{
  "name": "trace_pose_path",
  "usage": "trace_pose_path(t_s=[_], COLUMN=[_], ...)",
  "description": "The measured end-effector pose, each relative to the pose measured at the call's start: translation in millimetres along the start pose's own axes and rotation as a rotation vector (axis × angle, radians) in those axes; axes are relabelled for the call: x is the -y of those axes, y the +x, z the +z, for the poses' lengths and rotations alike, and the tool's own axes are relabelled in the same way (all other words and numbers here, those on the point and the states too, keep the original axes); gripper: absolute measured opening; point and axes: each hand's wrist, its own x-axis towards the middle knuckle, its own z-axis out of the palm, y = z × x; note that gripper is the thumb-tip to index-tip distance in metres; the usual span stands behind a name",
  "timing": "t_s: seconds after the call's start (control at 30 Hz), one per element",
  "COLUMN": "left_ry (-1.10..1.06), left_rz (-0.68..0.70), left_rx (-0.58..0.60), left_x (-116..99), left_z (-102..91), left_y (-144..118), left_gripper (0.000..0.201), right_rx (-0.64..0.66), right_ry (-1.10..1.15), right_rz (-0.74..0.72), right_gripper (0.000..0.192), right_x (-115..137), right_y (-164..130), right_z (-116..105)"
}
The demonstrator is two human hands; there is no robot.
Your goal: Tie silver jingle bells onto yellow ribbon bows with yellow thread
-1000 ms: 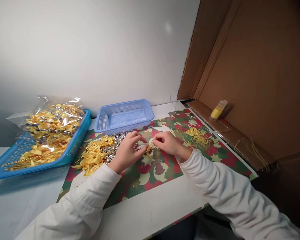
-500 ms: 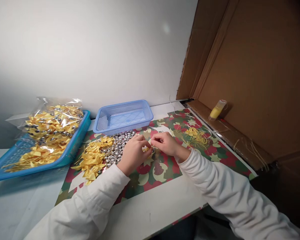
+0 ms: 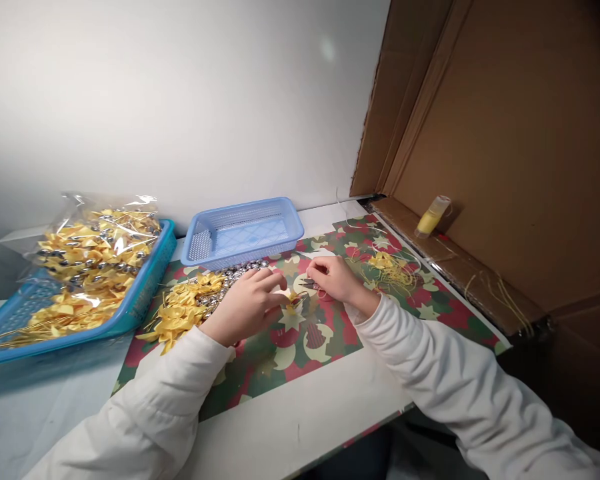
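My right hand (image 3: 333, 277) is closed around small scissors (image 3: 309, 284), their dark pointed blades sticking out to the left. A reddish loop shows under the fingers. My left hand (image 3: 253, 300) hovers over the mat with its fingers apart and bent. By its fingertips is a small yellow ribbon bow (image 3: 294, 304), separate from the hand as far as I can see. Left of that hand lies a pile of yellow ribbon bows (image 3: 185, 307), with silver beads (image 3: 237, 275) heaped behind, partly hidden by the hand.
A light blue basket (image 3: 245, 248) stands against the wall. At left, a blue tray (image 3: 130, 310) holds gold-stemmed bows and a clear bag (image 3: 100, 247) full of them. Yellow thread (image 3: 397, 275) lies tangled at right. A clear tube (image 3: 433, 217) with yellow contents rests on the cardboard ledge.
My hands were together at the middle; now the left has drawn away leftward and loosened. The scissors' blades now show at my right hand, and the small bow is uncovered between the hands.
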Motion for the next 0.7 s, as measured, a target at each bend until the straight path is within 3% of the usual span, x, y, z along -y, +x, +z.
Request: trace_pose_path(t_s=[0.17, 0.47, 0.53, 0.67, 0.7], left_ry=[-0.299, -0.639, -0.684, -0.697, -0.694], left_rz=[-0.28, -0.451, -0.502, -0.607, -0.626], left_rx=[-0.194, -0.15, -0.15, -0.14, -0.135], left_x=[7.3, -3.5, -3.1, -1.7, -1.5], left_z=[4.6, 18.2, 20.7, 21.0, 20.5], left_y=[2.5, 26.2, 28.1, 27.9, 27.6], left_gripper=[0.015, 0.022, 0.024, 0.028, 0.028], right_rx=[0.05, 0.155, 0.101, -0.173, -0.172], right_ry=[0.034, 0.078, 0.01, -0.166, -0.176], right_rz=[-0.026, -0.157, -0.184, -0.204, -0.188], right_gripper=[0.023, 0.022, 0.019, 0.006, 0.005], right_x=[6.2, 9.2, 8.6, 14.5, 17.3], right_y=[-0.8, -2.3, -0.4, -1.4, -4.5], right_z=[-3.1, -2.7, -2.5, -12.3, -16.1])
